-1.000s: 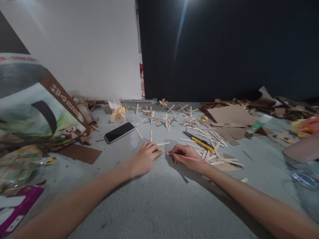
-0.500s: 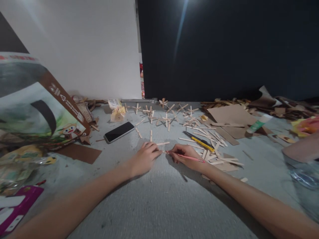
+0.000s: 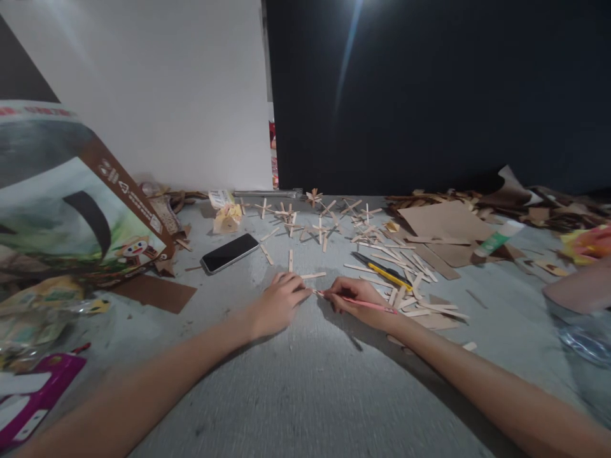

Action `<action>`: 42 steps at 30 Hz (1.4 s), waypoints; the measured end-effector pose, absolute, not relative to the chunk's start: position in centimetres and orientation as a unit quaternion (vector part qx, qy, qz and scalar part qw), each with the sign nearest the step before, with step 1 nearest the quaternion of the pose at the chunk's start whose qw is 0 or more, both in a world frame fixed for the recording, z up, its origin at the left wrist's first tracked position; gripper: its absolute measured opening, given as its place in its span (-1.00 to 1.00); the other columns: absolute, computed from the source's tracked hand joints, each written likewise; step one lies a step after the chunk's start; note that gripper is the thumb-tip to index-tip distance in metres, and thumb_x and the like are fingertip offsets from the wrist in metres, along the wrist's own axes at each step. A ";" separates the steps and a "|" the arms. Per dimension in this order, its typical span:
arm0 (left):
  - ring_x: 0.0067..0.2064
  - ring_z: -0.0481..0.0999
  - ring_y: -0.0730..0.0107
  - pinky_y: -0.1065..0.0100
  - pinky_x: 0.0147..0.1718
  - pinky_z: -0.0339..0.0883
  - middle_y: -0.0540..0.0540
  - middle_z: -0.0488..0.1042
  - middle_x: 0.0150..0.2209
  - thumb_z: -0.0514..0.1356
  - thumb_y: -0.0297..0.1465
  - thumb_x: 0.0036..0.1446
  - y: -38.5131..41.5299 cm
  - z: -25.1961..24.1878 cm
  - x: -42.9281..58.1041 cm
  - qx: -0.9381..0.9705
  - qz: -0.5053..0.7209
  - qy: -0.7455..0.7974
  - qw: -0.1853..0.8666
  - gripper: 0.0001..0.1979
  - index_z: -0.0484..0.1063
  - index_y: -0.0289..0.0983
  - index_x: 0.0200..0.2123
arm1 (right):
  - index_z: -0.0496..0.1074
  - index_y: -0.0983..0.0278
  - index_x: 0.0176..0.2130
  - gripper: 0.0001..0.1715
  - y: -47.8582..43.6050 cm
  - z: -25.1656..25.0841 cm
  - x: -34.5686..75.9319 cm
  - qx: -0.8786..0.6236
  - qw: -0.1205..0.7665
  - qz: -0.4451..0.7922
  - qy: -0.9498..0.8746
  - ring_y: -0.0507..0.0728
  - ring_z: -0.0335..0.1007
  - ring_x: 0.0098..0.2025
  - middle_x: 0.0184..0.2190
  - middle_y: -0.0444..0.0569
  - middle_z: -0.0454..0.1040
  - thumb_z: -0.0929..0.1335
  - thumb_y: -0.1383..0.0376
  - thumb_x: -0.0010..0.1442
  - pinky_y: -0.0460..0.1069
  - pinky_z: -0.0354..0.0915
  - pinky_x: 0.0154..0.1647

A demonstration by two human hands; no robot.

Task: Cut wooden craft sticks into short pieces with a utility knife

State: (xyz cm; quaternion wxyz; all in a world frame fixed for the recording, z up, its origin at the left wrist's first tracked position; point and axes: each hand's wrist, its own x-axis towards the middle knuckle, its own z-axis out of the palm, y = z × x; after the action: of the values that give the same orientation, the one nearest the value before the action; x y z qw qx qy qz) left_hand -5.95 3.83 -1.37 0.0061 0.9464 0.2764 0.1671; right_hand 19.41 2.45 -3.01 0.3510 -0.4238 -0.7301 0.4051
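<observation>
My right hand is closed round a slim pink pen, its tip pointing left at my left fingertips. Just across from it, my left hand lies low on the table, fingers bent and pressed together. A small light piece, apparently the end of a wooden craft stick, shows between the left fingertips and the pen tip; the rest is hidden under the fingers. Right beyond the left hand lie a flat craft stick and an upright-pointing one.
Star-shaped stick crosses stand at the back. Loose sticks and a yellow box cutter lie right, near cardboard and a glue stick. A phone and a printed bag are left.
The pen has shifted slightly in my right hand, its back end a little lower and farther right. My left hand stays in place. The view has moved very slightly.
</observation>
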 end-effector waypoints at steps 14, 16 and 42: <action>0.05 0.42 0.12 0.04 0.09 0.30 -0.18 0.50 -0.06 0.08 -0.59 0.32 3.7 -1.2 -6.0 0.946 0.175 0.272 0.019 -0.64 0.53 -0.24 0.07 | 0.49 0.24 -0.37 -0.59 2.5 -2.9 19.4 -0.420 0.342 0.410 -0.734 0.06 0.42 -0.53 -0.56 -0.08 0.53 0.40 -0.03 0.28 -0.09 0.29 -0.50; 0.05 0.42 0.13 0.04 0.10 0.29 -0.18 0.50 -0.07 0.08 -0.60 0.32 3.8 -1.2 -6.0 0.947 0.173 0.272 0.013 -0.65 0.53 -0.26 0.07 | 0.49 0.24 -0.36 -0.59 2.6 -2.9 19.4 -0.420 0.343 0.411 -0.733 0.06 0.43 -0.53 -0.56 -0.08 0.52 0.39 -0.03 0.28 -0.08 0.29 -0.50; 0.09 0.47 0.19 0.07 0.13 0.35 -0.17 0.52 -0.02 0.09 -0.60 0.32 4.1 -2.4 -6.4 0.911 0.275 0.301 0.064 -0.65 0.59 -0.21 0.00 | 0.48 0.23 -0.19 -0.64 2.3 -2.3 19.5 -0.458 0.416 0.290 -0.730 0.10 0.40 -0.47 -0.48 -0.08 0.51 0.32 0.01 0.37 -0.03 0.26 -0.43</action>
State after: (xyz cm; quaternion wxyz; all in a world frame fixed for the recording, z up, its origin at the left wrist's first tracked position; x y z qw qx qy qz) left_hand -6.38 4.14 -2.38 0.0636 0.9111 0.3006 0.2749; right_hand 19.55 2.28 -2.31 0.4165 -0.4580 -0.7298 0.2902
